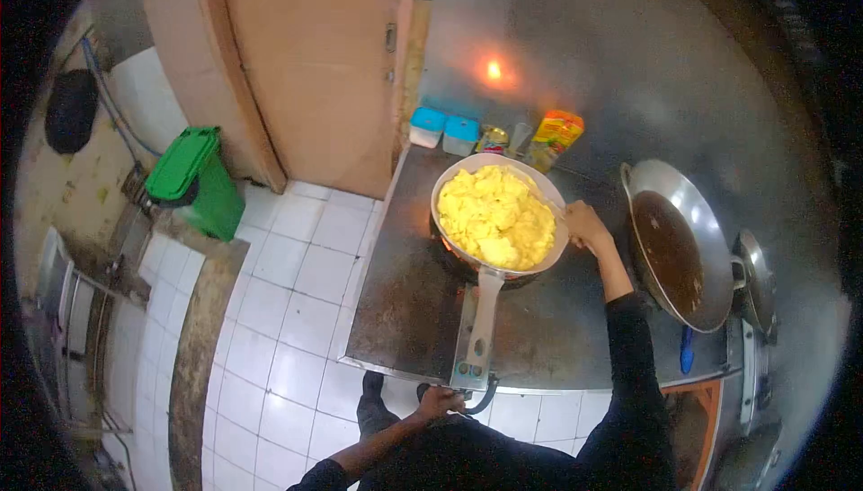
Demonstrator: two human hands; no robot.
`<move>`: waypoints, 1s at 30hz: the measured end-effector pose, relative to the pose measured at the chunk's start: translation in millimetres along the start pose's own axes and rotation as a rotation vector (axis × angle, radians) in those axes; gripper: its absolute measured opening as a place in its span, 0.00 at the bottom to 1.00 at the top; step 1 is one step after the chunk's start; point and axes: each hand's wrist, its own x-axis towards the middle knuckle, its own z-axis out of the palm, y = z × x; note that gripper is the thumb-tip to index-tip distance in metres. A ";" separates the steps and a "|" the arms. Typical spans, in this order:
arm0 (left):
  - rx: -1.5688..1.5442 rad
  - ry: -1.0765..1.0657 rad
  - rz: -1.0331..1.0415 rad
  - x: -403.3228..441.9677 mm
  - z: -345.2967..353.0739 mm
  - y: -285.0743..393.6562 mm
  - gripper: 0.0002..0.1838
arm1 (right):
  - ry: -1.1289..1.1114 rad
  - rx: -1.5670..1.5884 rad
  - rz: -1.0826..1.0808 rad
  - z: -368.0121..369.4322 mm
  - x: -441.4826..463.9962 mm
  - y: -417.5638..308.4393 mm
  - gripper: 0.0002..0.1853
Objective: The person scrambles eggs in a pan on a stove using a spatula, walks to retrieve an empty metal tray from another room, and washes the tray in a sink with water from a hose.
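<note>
A beige frying pan (490, 311) sits over a lit burner (460, 257), its long handle pointing toward me. Yellow scrambled eggs (499, 212) fill most of it in a lumpy heap. At the pan's right rim is my right hand (586, 226), fingers closed; whatever they grip is hidden. My left hand (440, 401) is low at the stove's front edge, beside the control panel (471, 371) and a dark curved hose (485, 397). Its fingers are curled, and I cannot see what is in them.
To the right stands a large wok (710, 221) of brown liquid, with a metal lid (757, 280) beyond it. Blue-lidded tubs (445, 127), a can (493, 140) and a yellow packet (557, 136) line the back. A blue-handled tool (687, 350) lies near the front edge.
</note>
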 end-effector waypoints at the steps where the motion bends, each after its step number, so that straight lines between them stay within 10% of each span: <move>1: -0.169 0.035 0.014 -3.1 4.3 1.6 0.17 | -0.015 -0.005 -0.016 -1.1 8.3 -1.9 0.11; 6: -0.576 0.160 -0.076 -7.7 12.7 17.2 0.17 | -0.296 -0.005 -0.164 -27.8 56.6 -39.4 0.11; 11: 0.065 0.259 -0.002 -14.0 12.4 35.0 0.17 | -0.332 -0.230 -0.299 -38.1 51.8 -68.4 0.13; 13: 0.164 0.279 0.062 -18.2 11.5 45.0 0.15 | -0.065 -0.465 -0.727 -30.7 55.1 -65.0 0.13; 21: 0.401 0.486 0.198 -16.6 22.2 47.6 0.16 | -0.180 -0.537 -0.702 -42.5 43.8 -69.6 0.15; 30: 0.667 -0.046 0.197 -20.0 -28.0 34.2 0.18 | -0.011 -0.924 -0.321 14.0 -79.8 -97.3 0.12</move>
